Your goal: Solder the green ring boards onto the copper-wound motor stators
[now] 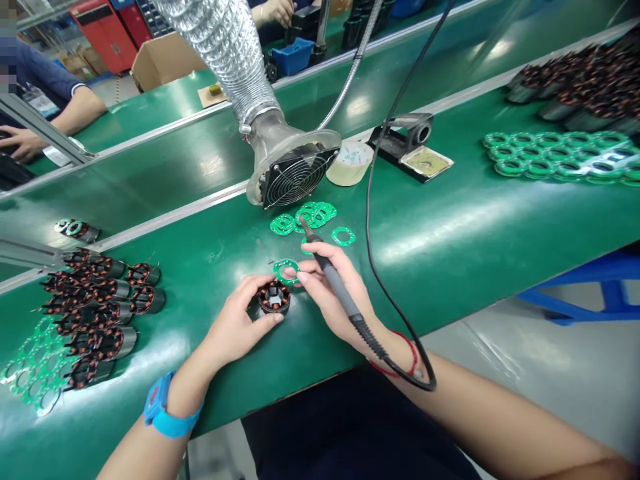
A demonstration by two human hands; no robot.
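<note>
My left hand [245, 320] is wrapped round a motor stator [274, 298] with copper windings, which stands on the green bench in front of me. My right hand [333, 287] pinches a green ring-shaped circuit board [287, 271] between thumb and fingers, just above and behind the stator. A soldering iron [336, 283] also rests in the right hand, its tip pointing up and away over the loose boards. Its black cable loops down past my wrist. Several loose ring boards [317, 215] lie beyond my hands, with a single ring board [343, 236] off to their right.
A fume extractor [295, 173] hangs over the bench. Behind it are a tape roll [349, 165] and a soldering iron stand [417, 143]. Stators [100, 300] and boards [40, 363] stand at left; more boards [560, 155] and stators [590, 87] at right. Another person's arm [75, 113] shows across the divider.
</note>
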